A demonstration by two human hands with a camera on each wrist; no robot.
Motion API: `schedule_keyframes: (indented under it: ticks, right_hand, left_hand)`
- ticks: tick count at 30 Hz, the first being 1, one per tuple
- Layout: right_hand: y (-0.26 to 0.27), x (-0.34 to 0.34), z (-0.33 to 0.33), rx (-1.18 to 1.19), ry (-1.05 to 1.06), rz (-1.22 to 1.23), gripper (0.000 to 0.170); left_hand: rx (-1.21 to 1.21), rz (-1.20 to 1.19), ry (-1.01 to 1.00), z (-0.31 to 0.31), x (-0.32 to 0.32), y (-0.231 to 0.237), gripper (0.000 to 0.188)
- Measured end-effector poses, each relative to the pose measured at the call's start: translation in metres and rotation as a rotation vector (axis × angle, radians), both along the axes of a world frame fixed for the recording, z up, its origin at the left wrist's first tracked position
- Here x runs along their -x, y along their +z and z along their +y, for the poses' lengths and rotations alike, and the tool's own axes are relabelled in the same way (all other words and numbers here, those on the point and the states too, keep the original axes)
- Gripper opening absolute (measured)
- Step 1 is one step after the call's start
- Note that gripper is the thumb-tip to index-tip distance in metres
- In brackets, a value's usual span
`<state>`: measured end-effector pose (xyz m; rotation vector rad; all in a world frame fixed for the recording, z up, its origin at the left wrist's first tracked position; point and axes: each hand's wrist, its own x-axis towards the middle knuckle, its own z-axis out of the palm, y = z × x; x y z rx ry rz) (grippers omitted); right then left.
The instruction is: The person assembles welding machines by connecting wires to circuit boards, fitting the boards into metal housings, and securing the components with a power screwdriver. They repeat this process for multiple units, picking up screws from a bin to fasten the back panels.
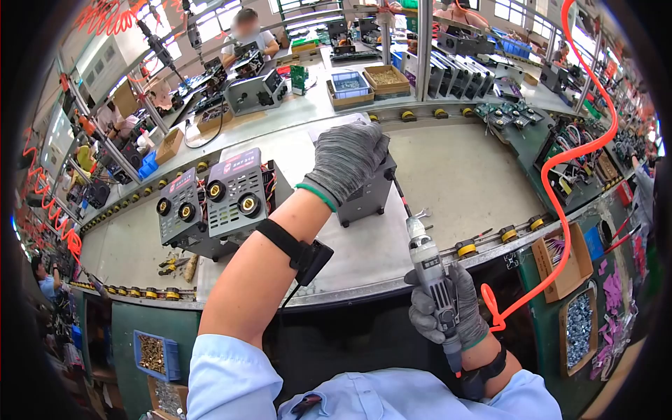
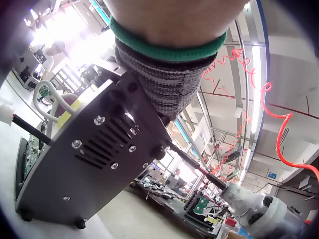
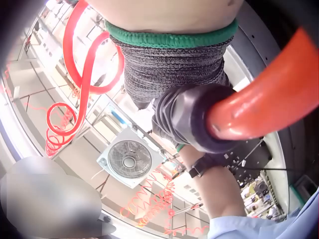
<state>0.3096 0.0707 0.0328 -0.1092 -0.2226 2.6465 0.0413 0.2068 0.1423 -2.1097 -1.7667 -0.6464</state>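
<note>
My left hand (image 1: 348, 159), in a grey knit glove with a green cuff, grips the top of a dark grey metal case (image 1: 367, 199). The left wrist view shows the face of that case (image 2: 112, 172), with slots, several screws and small black feet. My gloved right hand (image 1: 467, 301) holds a pneumatic screwdriver (image 1: 435, 276), fingers wrapped round its body. Its long bit (image 2: 192, 162) reaches the corner of the case beside a foot. From the tool's rear end a thick orange-red hose (image 3: 269, 99) runs out in the right wrist view.
Two finished-looking grey units (image 1: 241, 185) with round sockets stand to the left, with pliers (image 1: 173, 264) in front. Roller track (image 1: 465, 248) edges the bench. An orange air hose (image 1: 553, 210) hangs at right, near a bin of screws (image 1: 578, 332). A blue bin (image 1: 173, 357) sits lower left.
</note>
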Motion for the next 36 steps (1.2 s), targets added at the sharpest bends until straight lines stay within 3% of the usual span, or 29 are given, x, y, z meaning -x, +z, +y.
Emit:
schedule_keyframes:
  ticks: [16, 18, 19, 21, 28, 36]
  right_hand:
    - [0.013, 0.003, 0.001, -0.059, -0.001, -0.074, 0.071]
    - [0.022, 0.0, -0.003, -0.317, -0.135, -0.442, 0.068]
    - [0.023, 0.001, -0.004, -0.314, -0.135, -0.445, 0.068]
    - [0.026, 0.003, -0.004, -0.571, -0.227, -0.789, 0.066]
    - [0.044, 0.003, -0.006, -0.314, -0.175, -0.555, 0.068]
    - [0.044, 0.005, -0.001, -0.279, -0.151, -0.541, 0.07]
  left_hand:
    - [0.043, 0.001, -0.013, 0.004, 0.005, -0.004, 0.032]
    - [0.042, -0.001, 0.0, 0.004, 0.003, -0.003, 0.032]
    - [0.041, 0.0, 0.014, 0.004, 0.003, -0.003, 0.032]
    - [0.056, -0.01, 0.018, 0.003, 0.002, -0.002, 0.032]
    - [0.113, -0.022, 0.009, 0.002, 0.004, 0.001, 0.033]
    - [0.051, -0.012, -0.008, 0.004, 0.007, -0.004, 0.035]
